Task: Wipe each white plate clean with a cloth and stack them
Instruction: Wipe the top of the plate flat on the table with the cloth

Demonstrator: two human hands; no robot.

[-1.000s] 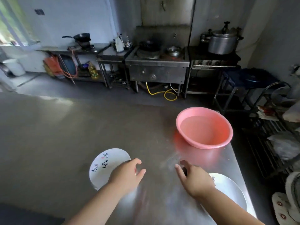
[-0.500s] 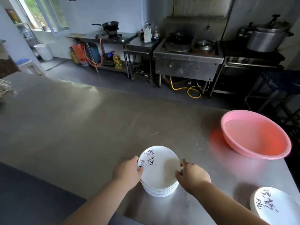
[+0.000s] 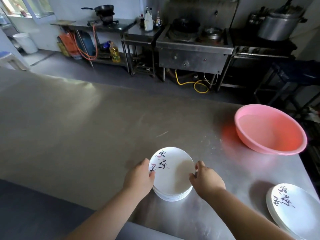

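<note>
Both grips, left hand (image 3: 140, 177) and right hand (image 3: 207, 179), clasp plate stack (image 3: 173, 175) on steel table (image 3: 86, 127)

Two stacks of white plates: one (image 3: 171, 172) at six o'clock, one (image 3: 297, 208) at four (plates per stack uncountable). One pink basin (image 3: 270, 130) at two. Two hands.

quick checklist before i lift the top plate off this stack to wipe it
1. Left hand on the rim of the stack of plates: ok.
2. Right hand on the opposite rim: ok.
3. Only the top plate gripped: cannot tell.
4. Cloth in reach: not ok, none visible.
5. Pink basin clear of the lift: ok, it sits apart to the right.
6. Second stack ready for wiped plates: ok, near the table's right edge.
</note>
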